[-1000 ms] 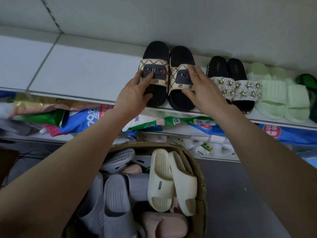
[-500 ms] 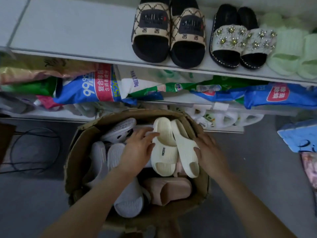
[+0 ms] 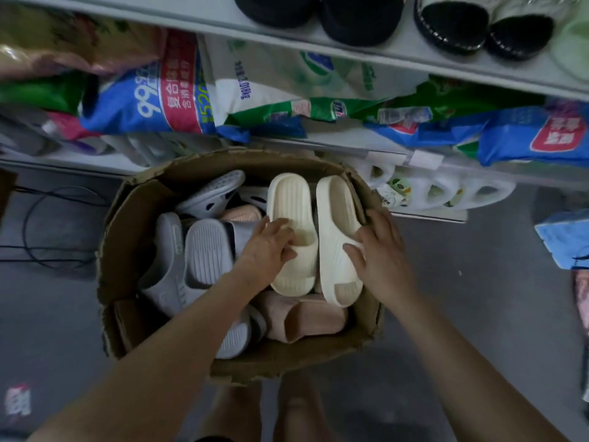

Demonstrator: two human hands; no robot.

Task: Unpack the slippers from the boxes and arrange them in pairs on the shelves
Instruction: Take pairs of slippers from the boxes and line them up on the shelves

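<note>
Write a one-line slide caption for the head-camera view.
Left hand and right hand grip the cream slippers in a cardboard box below the shelf.

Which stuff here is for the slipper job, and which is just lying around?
Job: cream slippers, grey slippers, pink slippers, cardboard box, shelf, black slippers already shelved.
Lying about: printed bags, floor cable, blue pack.

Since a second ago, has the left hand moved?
Yes. The left hand has come off the black slippers on the shelf and down into the box below it, where it grips a cream slipper.
</note>
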